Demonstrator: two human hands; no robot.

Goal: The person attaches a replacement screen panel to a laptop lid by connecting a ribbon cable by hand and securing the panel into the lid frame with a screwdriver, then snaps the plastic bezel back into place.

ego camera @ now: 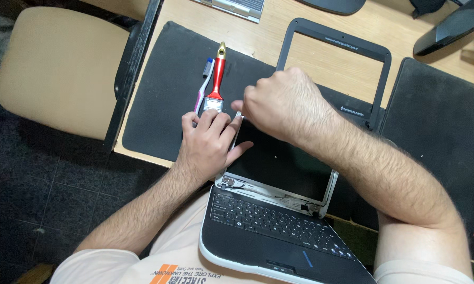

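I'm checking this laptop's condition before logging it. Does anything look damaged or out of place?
Yes. The laptop has its screen bezel off, lying apart on the mat, leaving the hinges and wiring bare. Both the left hand and right hand work at the panel's corner.

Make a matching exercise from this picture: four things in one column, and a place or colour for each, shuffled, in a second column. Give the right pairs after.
Things
1. paintbrush
2. toothbrush
3. bezel
4. laptop

Places and colours
A. empty dark frame lying on the wooden table beyond the hands
B. red handle with a gold end, on the black mat
C. lid open, its base on the person's lap
D. pink and white, just left of the red handle

Pairs: 1-B, 2-D, 3-A, 4-C
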